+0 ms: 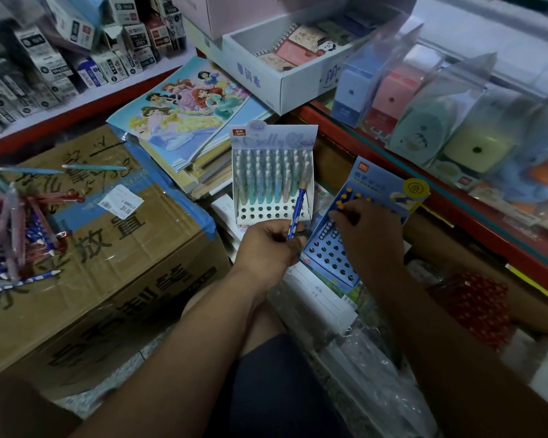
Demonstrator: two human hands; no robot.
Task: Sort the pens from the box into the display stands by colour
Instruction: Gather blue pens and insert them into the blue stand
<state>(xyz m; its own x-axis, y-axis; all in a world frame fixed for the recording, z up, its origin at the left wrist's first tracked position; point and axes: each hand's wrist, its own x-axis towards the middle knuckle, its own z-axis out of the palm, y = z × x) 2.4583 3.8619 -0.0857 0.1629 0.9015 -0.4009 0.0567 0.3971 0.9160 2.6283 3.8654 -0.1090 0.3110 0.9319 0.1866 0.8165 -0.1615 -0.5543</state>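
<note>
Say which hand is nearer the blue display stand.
Right. The right hand lies over the blue stand, at its orange-topped pens; the left hand holds a blue pen just beside its left edge.

— What sits at the back?
— A tilted stack of princess colouring books point(187, 105); just beside it a white box point(301, 86) holding spiral notepads point(298, 45).
— And on the right?
— Sharpeners in clear packs point(393, 96) in a row on a red-edged shelf point(487, 237); a blue plush toy point(538, 178) beyond them; small grey cartons point(45, 67) far left.
</note>
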